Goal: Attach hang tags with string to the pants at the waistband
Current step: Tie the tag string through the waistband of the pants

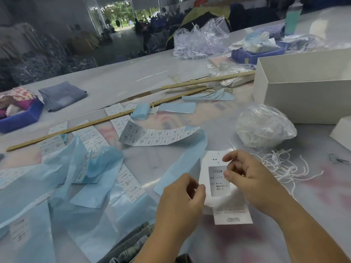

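Observation:
A white hang tag (210, 164) with a grey sticker printed "1103#" is held upright between both hands above the table. My left hand (180, 204) pinches its left edge. My right hand (248, 179) has thumb and fingers curled on the tag's right side, over the sticker. More white tags (232, 217) lie stacked under it. Loose white strings (281, 166) lie just right of my right hand. Grey denim pants (131, 245) show at the bottom edge, below my left forearm.
A plastic bag of strings (264, 126) sits behind the loose ones. A white box (303, 99) stands at the right. Sticker sheets (157, 135), blue backing paper (91, 168), wooden rulers (72, 128) and a blue tray (20, 116) cover the left.

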Demonstrator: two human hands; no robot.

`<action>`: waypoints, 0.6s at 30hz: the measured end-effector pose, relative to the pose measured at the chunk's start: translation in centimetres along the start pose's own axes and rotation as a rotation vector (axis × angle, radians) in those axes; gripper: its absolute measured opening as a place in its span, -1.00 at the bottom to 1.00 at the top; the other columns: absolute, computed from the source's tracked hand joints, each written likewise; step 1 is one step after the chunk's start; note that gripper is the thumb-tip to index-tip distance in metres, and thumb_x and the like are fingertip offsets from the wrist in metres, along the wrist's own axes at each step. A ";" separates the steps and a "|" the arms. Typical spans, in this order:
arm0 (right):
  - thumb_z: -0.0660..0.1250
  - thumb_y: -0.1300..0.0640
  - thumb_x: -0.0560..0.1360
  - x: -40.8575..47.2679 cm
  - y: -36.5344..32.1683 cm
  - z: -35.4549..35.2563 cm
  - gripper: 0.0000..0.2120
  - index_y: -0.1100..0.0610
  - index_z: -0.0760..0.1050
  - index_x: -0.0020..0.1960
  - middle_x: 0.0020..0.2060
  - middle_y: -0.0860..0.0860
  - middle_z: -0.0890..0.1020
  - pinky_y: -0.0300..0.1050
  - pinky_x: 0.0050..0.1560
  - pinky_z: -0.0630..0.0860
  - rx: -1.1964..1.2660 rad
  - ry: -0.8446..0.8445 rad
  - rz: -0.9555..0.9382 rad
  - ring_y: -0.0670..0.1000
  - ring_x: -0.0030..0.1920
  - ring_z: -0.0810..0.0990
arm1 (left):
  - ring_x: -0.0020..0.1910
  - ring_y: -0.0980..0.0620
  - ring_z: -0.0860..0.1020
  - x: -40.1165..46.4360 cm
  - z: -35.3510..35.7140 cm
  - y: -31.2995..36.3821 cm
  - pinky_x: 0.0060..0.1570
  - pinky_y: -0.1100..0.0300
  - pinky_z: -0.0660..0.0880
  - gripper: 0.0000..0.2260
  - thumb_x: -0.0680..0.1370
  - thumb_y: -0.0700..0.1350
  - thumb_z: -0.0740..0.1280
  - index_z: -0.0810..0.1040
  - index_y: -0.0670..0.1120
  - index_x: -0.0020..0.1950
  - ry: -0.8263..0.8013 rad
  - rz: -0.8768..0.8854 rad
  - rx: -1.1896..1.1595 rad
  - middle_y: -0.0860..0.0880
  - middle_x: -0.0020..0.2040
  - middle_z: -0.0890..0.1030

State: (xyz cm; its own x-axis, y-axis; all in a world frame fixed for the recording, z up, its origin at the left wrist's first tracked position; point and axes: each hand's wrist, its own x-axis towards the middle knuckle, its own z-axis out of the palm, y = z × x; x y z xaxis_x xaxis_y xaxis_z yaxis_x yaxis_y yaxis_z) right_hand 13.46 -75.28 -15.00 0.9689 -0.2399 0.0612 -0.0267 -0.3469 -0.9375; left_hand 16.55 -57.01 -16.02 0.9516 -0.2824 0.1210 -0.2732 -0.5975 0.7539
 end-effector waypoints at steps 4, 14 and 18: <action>0.33 0.30 0.54 0.3 0.6 -0.6 -0.76 -0.05 0.46 0.01 -0.37 -0.11 0.55 -0.07 -0.18 0.45 -0.052 0.020 0.012 -0.13 -0.35 0.48 | -0.35 0.22 0.47 0.2 0.8 -0.3 -0.34 0.27 0.39 -0.82 0.42 0.16 0.34 0.49 0.08 -0.23 -0.103 -0.055 -0.029 0.28 -0.31 0.54; 0.35 0.29 0.53 0.4 1.4 -0.7 -0.75 -0.05 0.44 0.00 -0.37 -0.02 0.59 -0.19 -0.25 0.44 -0.109 -0.064 0.053 -0.14 -0.38 0.48 | -0.40 0.22 0.45 0.5 1.3 -0.7 -0.36 0.27 0.40 -0.83 0.34 0.11 0.38 0.50 0.05 -0.22 -0.171 -0.065 -0.034 0.30 -0.35 0.52; 0.37 0.29 0.51 0.3 1.4 -0.5 -0.75 -0.05 0.43 -0.02 -0.37 -0.02 0.61 -0.36 -0.33 0.38 -0.181 -0.058 0.055 -0.18 -0.41 0.47 | -0.38 0.22 0.45 0.5 1.4 -0.8 -0.36 0.30 0.36 -0.83 0.37 0.09 0.40 0.49 0.05 -0.22 -0.171 -0.056 -0.033 0.31 -0.34 0.51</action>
State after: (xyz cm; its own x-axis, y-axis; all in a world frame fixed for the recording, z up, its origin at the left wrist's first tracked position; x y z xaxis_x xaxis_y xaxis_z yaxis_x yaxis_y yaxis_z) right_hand 13.59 -76.29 -16.16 0.9772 -0.2118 -0.0134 -0.1187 -0.4931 -0.8618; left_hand 17.02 -57.71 -17.47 0.9266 -0.3747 -0.0313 -0.2129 -0.5915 0.7777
